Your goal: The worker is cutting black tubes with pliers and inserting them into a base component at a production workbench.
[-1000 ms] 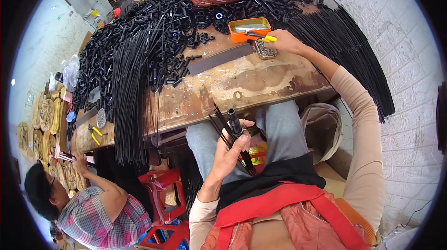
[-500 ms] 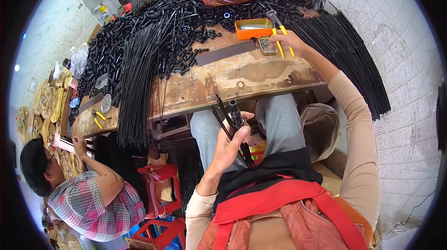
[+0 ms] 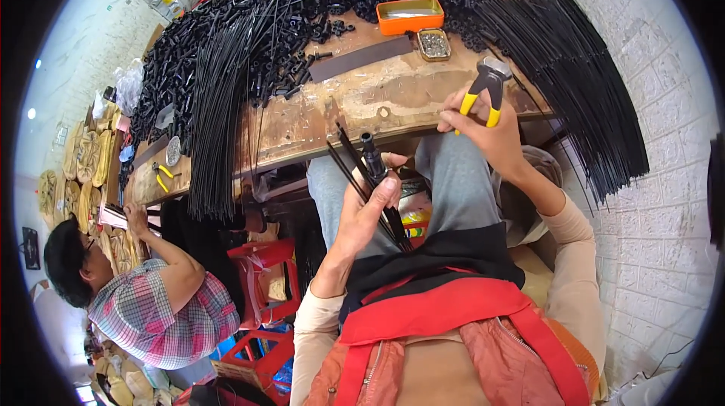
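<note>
Left hand (image 3: 368,209) closed around a bundle of thin black rods (image 3: 355,172) with a short black tube (image 3: 372,158) at its top, held over the lap, just below the tabletop's (image 3: 362,104) near edge. Right hand (image 3: 489,132) gripped the yellow handles of end-cutting pliers (image 3: 487,87), steel head upward, at the near right edge of the tabletop. Orange tin (image 3: 410,15) sat toward the far edge, a small tray of metal bits (image 3: 433,43) just beside it, a flat dark bar (image 3: 361,58) to their left. Heaped along the far edge and left side: small black plastic parts (image 3: 226,36). Draped over the near left edge and the right end: long black rods (image 3: 574,74). Seated low beyond the left end: another person in a plaid shirt (image 3: 162,308), hands at stacked flat pieces (image 3: 113,217).
</note>
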Demonstrator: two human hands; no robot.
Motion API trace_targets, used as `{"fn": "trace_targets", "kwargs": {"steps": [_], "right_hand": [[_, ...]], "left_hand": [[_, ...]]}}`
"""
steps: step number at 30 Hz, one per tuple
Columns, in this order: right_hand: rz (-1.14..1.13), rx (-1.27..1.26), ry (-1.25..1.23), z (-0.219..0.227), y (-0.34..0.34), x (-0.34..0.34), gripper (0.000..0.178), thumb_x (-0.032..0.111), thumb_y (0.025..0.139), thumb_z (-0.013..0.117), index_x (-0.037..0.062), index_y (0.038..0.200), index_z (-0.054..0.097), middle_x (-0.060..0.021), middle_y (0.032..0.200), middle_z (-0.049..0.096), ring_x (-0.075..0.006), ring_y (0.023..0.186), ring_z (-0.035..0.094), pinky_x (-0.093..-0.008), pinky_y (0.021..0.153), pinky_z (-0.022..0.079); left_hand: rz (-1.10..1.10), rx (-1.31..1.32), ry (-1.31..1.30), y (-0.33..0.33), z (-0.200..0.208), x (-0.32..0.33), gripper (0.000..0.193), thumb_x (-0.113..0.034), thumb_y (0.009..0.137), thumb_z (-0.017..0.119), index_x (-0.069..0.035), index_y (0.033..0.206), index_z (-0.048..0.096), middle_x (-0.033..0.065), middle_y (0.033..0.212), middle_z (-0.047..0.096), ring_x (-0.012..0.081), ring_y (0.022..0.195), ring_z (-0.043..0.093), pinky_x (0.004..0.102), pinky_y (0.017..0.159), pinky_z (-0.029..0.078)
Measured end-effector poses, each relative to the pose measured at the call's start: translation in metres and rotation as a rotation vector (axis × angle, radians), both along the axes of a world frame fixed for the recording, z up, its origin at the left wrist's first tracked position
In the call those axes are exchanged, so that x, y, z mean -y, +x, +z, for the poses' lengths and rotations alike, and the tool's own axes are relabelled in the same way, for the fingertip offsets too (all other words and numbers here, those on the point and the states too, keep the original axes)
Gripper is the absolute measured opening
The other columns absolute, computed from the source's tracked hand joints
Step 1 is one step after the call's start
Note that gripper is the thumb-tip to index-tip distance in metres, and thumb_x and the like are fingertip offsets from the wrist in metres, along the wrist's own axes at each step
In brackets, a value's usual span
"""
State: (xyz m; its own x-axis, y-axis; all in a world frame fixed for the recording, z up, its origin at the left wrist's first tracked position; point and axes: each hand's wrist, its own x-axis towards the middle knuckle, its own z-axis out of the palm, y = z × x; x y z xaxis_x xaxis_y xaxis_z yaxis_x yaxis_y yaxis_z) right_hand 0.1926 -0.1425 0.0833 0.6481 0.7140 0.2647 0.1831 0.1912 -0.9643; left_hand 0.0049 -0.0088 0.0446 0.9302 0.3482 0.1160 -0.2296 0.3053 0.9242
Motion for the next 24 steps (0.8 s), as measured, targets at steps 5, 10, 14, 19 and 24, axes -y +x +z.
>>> {"fn": "trace_targets", "kwargs": {"steps": [5, 10, 14, 19, 24], "right_hand": [[0.036, -0.068, 0.011, 0.002, -0.018, 0.008, 0.011, -0.001, 0.087, 0.064, -0.0014, 0.096, 0.057, -0.0078, 0.086, 0.063, -0.0143, 0.076, 0.063, -0.0261, 0.069, 0.05], [0.136, -0.242, 0.014, -0.01, -0.024, 0.005, 0.011, 0.003, 0.088, 0.065, -0.0008, 0.096, 0.058, -0.0076, 0.084, 0.064, -0.0155, 0.076, 0.065, -0.0267, 0.069, 0.051], [0.187, -0.352, 0.045, -0.02, -0.046, 0.001, 0.011, 0.003, 0.088, 0.064, 0.0001, 0.096, 0.058, -0.0084, 0.086, 0.065, -0.017, 0.077, 0.066, -0.0273, 0.07, 0.052], [0.213, -0.37, 0.092, -0.028, -0.077, -0.003, 0.01, 0.004, 0.089, 0.063, 0.0013, 0.093, 0.054, -0.007, 0.085, 0.059, -0.0145, 0.073, 0.061, -0.0266, 0.067, 0.05], [0.288, -0.401, 0.06, -0.016, -0.096, -0.009, 0.015, 0.015, 0.096, 0.056, -0.0003, 0.097, 0.055, -0.0055, 0.078, 0.064, -0.0093, 0.069, 0.06, -0.0213, 0.063, 0.043]], "left_hand": [[-0.025, -0.047, 0.045, 0.006, 0.004, 0.008, 0.038, -0.024, 0.097, 0.054, 0.004, 0.122, 0.048, -0.0012, 0.073, 0.041, 0.0091, 0.066, 0.038, 0.0258, 0.062, 0.036], [-0.012, -0.036, 0.04, 0.004, 0.005, 0.009, 0.041, -0.026, 0.097, 0.055, 0.004, 0.123, 0.048, -0.0008, 0.073, 0.041, 0.0095, 0.066, 0.038, 0.0259, 0.062, 0.036], [0.027, 0.027, 0.07, -0.001, -0.001, 0.011, 0.064, -0.043, 0.098, 0.05, 0.003, 0.139, 0.035, -0.0017, 0.075, 0.044, 0.0077, 0.067, 0.04, 0.0233, 0.063, 0.035], [0.008, 0.003, 0.145, -0.011, 0.002, 0.002, 0.072, -0.054, 0.097, 0.041, 0.005, 0.138, 0.036, -0.0011, 0.073, 0.045, 0.0089, 0.068, 0.042, 0.0237, 0.064, 0.036], [-0.032, 0.018, 0.125, -0.017, 0.008, 0.002, 0.075, -0.057, 0.097, 0.039, 0.006, 0.136, 0.039, 0.0006, 0.073, 0.049, 0.0101, 0.074, 0.049, 0.0246, 0.066, 0.039]]}}
